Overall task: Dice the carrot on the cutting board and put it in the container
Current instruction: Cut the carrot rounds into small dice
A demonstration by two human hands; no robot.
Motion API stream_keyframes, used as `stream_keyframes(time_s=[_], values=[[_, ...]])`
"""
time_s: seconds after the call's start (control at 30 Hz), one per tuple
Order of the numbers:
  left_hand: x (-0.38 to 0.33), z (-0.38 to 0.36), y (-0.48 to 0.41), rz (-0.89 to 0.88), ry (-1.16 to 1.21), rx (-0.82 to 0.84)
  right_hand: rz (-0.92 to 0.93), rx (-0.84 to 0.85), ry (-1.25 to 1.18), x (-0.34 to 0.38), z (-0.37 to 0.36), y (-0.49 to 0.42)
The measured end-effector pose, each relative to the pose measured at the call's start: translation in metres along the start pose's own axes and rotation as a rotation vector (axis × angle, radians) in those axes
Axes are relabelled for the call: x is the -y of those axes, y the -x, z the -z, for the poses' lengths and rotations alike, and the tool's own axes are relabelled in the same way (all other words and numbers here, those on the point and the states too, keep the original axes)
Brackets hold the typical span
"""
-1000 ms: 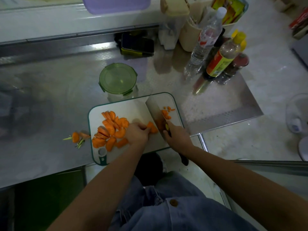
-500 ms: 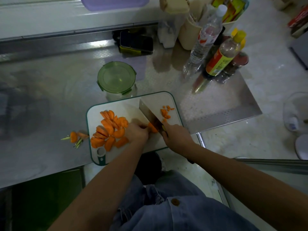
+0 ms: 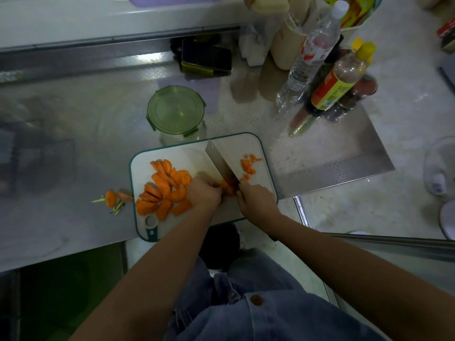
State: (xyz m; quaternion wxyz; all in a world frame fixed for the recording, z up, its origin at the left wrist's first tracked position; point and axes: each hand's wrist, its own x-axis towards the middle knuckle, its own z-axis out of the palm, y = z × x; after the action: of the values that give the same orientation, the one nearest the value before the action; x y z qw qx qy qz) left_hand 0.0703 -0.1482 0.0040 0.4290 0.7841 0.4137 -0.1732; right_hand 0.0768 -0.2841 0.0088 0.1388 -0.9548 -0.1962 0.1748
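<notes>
Fig. 1. Dicing at mid-frame: I see both hands on the cutting board (image 3: 236, 143).
The left hand (image 3: 204, 190) pins a carrot piece (image 3: 227, 187) under curled fingers, against the cleaver (image 3: 221, 161) that the right hand (image 3: 256, 200) grips. Carrot slices (image 3: 165, 190) are piled board-left and dice (image 3: 248, 166) board-right. The lidded green container (image 3: 176, 112) stands just above on the surface (image 3: 73, 143).
</notes>
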Motion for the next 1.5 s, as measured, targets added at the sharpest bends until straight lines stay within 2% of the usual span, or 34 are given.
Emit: stream_keyframes(time_s=[0.2, 0.33, 0.7, 0.87, 1.0, 1.2, 1.33, 1.43, 1.5], values=[[0.002, 0.001, -0.001, -0.020, 0.033, 0.034, 0.039, -0.030, -0.069, 0.000, 0.010, 0.000], [0.001, 0.003, -0.001, -0.034, 0.021, 0.046, 0.076, 0.015, -0.015, 0.000, 0.013, 0.004], [-0.002, 0.005, 0.002, -0.032, 0.047, 0.034, -0.012, 0.061, -0.007, 0.007, 0.000, 0.004], [0.000, 0.002, 0.002, -0.052, 0.013, 0.014, -0.004, 0.016, 0.022, 0.005, -0.007, 0.006], [0.003, 0.003, -0.001, -0.077, -0.027, 0.008, 0.037, -0.064, -0.043, 0.001, -0.005, 0.006], [0.009, 0.007, -0.007, -0.277, -0.148, 0.003, 0.029, -0.154, -0.246, -0.010, 0.020, 0.001], [0.011, 0.014, -0.012, -0.622, -0.253, -0.033, -0.044, -0.167, -0.349, -0.020, 0.030, -0.006], [0.006, 0.016, -0.022, -0.915, -0.520, 0.094, -0.083, -0.144, -0.359, -0.026, 0.032, -0.005], [0.002, 0.015, -0.027, -1.039, -0.671, 0.155, -0.091, -0.147, -0.339, -0.030, 0.031, -0.003]])
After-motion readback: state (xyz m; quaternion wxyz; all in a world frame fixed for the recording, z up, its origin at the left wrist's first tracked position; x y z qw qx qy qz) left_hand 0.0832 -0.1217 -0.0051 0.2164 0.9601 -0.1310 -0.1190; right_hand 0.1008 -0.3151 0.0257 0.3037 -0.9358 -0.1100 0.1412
